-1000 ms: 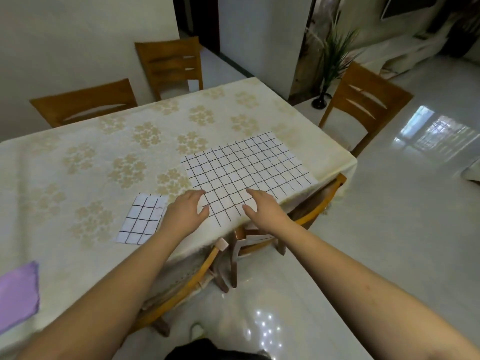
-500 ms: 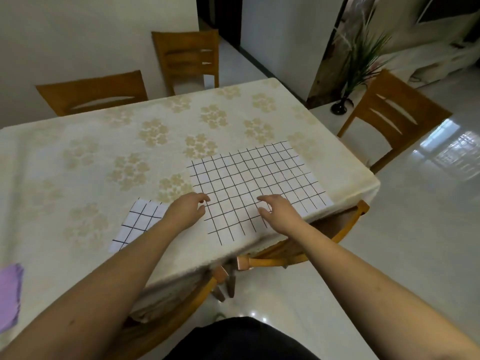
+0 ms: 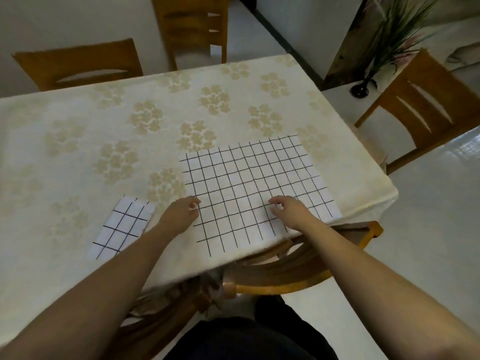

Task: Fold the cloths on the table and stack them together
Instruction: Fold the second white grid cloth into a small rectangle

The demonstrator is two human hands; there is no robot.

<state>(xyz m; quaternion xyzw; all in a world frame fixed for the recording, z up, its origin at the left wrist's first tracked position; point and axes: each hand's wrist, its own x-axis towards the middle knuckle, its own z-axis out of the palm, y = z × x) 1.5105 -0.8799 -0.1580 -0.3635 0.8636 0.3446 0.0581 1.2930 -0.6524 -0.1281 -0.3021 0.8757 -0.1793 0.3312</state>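
**Both hands at the near part of the open grid cloth**

Head view. Dining room, pale tiled floor; tabletop under a cream floral covering, wooden chairs around it, a potted plant beyond the far right corner.

Landmark: large grid cloth, spread flat near the tabletop's right front corner, its near edge reaching the tabletop's front edge.

- Folded grid cloth: small rectangle left of the large cloth, apart from it, partly hidden by the left forearm.
- Left hand: at the large cloth's left edge, toward its near end. Fingers curled with tips at the edge; looks like a pinch on the fabric, though contact is too small to confirm.
- Right hand: on the large cloth's near right part, fingers bent, tips on or just over the fabric; grip cannot be told.

Judgement: the cloth extends away from both hands toward the far side, so the first fold likely carries the near edge forward. The left hand is nearer the stack.
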